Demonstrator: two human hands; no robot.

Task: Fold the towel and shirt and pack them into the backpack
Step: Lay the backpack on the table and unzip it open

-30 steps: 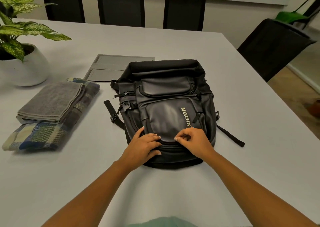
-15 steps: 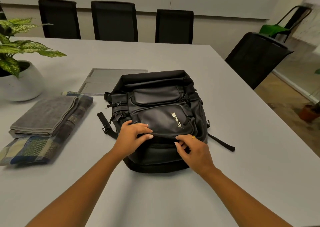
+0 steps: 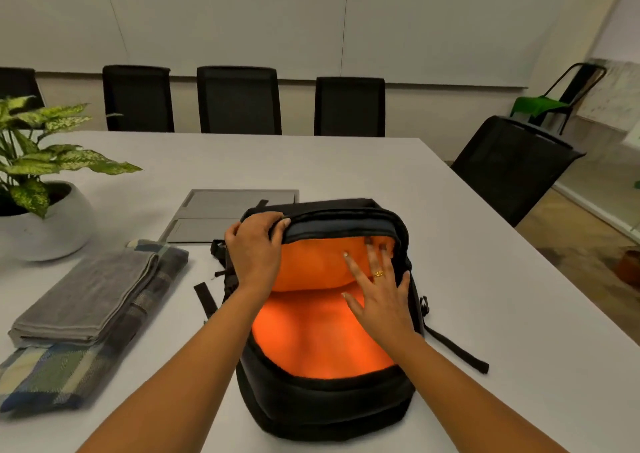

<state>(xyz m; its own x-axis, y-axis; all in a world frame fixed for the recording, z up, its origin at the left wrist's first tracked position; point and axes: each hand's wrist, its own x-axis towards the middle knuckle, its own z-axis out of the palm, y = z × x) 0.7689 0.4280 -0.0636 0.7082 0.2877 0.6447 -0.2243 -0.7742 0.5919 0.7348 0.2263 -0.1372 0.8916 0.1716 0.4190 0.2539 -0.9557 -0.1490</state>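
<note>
Orange lining (image 3: 322, 335) everywhere. The backpack (image 3: 329, 404) lies flat on the worktop (image 3: 485, 314) with its main compartment wide open, and as far as I can see there's nothing in it, just bare lining. Left hand (image 3: 254, 251) is curled over the top edge of the flap (image 3: 339, 225), holding it up and back. Right hand (image 3: 377, 293) is flat with fingers spread, pressing on the inside of that flap.

Progress-wise, I'd say the folding part is done: the grey towel (image 3: 90, 290) sits folded on top of the folded plaid shirt (image 3: 69, 369), both stacked on the worktop to the left of the bag, near it but not touching. Neither one is in the bag yet — so the whole packing half is left.

Both hands are busy with the bag, so one has to let go to fetch the stack, and the flap looks like it could flop shut if nobody holds it. Zipping up comes after that, I guess.
</note>
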